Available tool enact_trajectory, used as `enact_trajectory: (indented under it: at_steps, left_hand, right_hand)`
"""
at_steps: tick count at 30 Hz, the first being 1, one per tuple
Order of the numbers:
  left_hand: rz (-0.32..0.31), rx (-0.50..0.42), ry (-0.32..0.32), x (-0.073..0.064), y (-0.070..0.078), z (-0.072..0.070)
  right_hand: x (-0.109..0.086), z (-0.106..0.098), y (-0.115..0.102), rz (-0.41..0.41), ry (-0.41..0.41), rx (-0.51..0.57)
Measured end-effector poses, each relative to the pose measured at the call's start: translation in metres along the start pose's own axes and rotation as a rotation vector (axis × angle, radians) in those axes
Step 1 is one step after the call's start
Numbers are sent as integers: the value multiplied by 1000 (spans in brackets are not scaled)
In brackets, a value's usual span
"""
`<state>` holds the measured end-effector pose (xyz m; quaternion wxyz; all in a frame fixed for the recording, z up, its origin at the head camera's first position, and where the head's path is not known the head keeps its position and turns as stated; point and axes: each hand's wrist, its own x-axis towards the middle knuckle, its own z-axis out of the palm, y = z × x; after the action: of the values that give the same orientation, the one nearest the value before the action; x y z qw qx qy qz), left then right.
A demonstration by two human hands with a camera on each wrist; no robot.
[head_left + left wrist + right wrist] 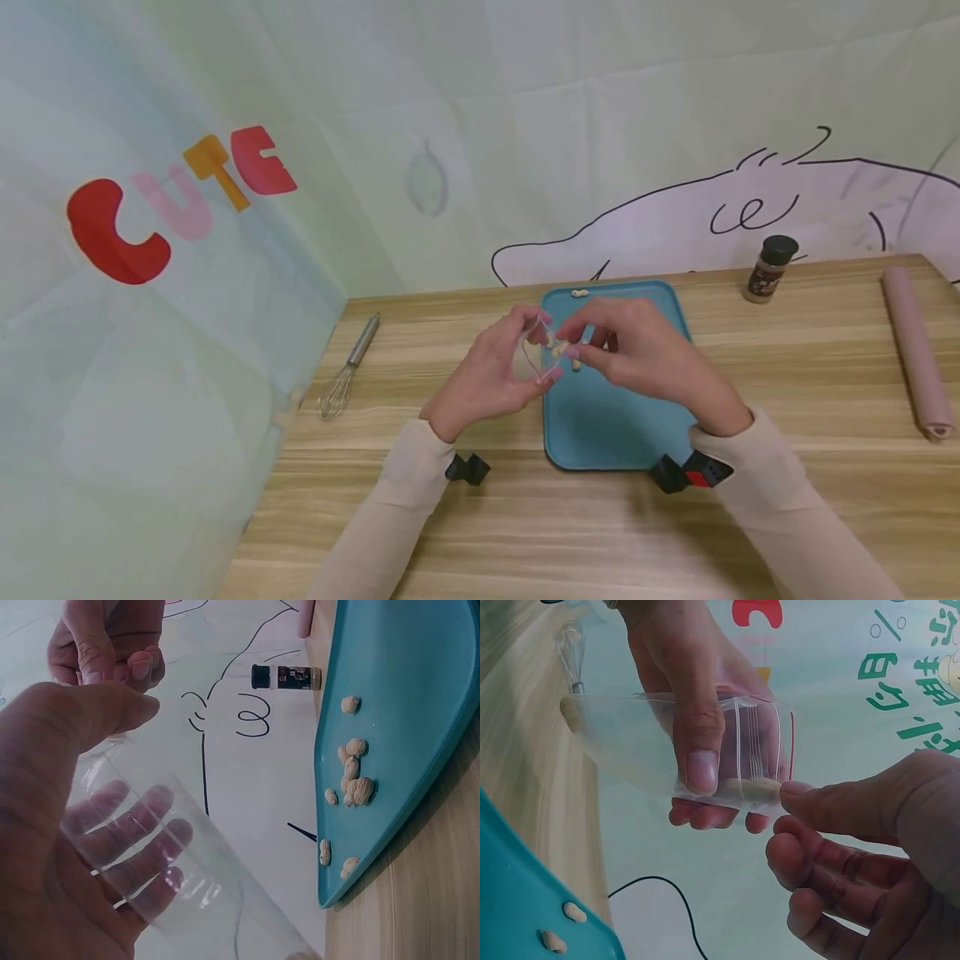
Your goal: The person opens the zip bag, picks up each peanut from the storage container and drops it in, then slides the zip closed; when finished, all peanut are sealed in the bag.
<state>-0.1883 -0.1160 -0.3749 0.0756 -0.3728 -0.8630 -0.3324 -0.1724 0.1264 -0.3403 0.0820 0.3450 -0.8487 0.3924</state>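
My left hand point(491, 367) holds a clear zip-lock bag point(641, 739) near its mouth, thumb on one side and fingers behind it. The bag's zip strip and red edge line show in the right wrist view. One peanut point(571, 714) lies down at the bag's bottom corner. At the mouth, my right hand point(637, 346) pinches another peanut point(756, 788) between thumb and forefinger, its far end inside the bag. Both hands are above a blue tray point(615, 429), where several loose peanuts point(350, 771) lie.
A whisk point(348, 369) lies to the left on the wooden table point(465, 550). At the back right stands a spice jar point(769, 271) with a black lid. A pink rolled mat point(917, 354) lies along the right side. A printed cloth point(450, 100) hangs behind the table.
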Motion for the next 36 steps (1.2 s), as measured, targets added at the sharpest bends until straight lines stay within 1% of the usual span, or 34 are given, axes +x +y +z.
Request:
enact_trajectory:
  at_steps: [6,15,19,24,32,36]
  left_hand:
    - [-8,-6,-6,0,0,0]
    - [-33,-8,-9,0,1,-1]
    - [-38,-13,-6,0,2,-1]
    - [-46,-5,-2,-1,2,-1]
    - [-35,7,3,-1,1,-2]
    - [-29,13,6,-1,1,-2]
  right_hand:
    - [-1,-2,1,12,1,0]
    - [-3,-17,4,81,5,-9]
    - [-5,-24,8,121,-9,-11]
    - [-7,-30,19,136,-5,-44]
    - [-9,-39,35,192,-69,-71]
    - [-9,-41,45,233,-111,-80]
